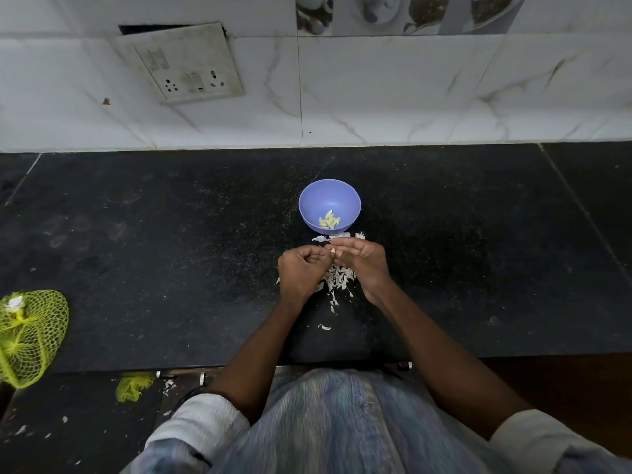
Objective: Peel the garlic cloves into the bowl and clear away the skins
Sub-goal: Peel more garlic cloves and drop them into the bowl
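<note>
Several peeled cloves (329, 220) already lie in the bowl (349, 196); more peeling probably remains. Far left of the bowl: yellow net bag (32, 333) on the counter (171, 251). Just before the bowl: left hand (301, 271) and right hand (362, 261), both pinching one garlic clove (333, 251). Beneath them: skins (337, 280), uncleared.
</note>
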